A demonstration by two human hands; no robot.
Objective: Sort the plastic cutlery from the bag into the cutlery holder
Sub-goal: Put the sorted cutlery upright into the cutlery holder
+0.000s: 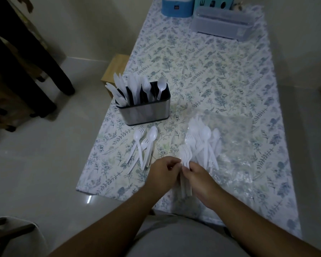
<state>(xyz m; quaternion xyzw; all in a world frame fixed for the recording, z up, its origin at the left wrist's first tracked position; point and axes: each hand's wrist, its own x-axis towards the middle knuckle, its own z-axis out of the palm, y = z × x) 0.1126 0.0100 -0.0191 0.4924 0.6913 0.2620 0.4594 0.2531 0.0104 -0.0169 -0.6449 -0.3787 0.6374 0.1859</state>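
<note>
A steel cutlery holder (146, 112) stands at the table's left edge with white knives, forks and one spoon upright in its compartments. In front of it lies a small loose pile of white spoons and forks (144, 145). A clear plastic bag (235, 145) lies to the right with a heap of white cutlery (202, 143) on its left end. My left hand (164, 174) and my right hand (198, 179) meet at the near end of that heap. Both are closed around a bunch of white forks (185, 164), whose handles hang down between them.
The table wears a floral cloth (202, 71). At its far end stand a blue container (176, 6), a teal cutlery box (215, 2) and a lidded clear plastic box (222, 23). A wooden stool (115, 67) sits beside the table's left edge; dark chair legs (44, 71) stand farther left.
</note>
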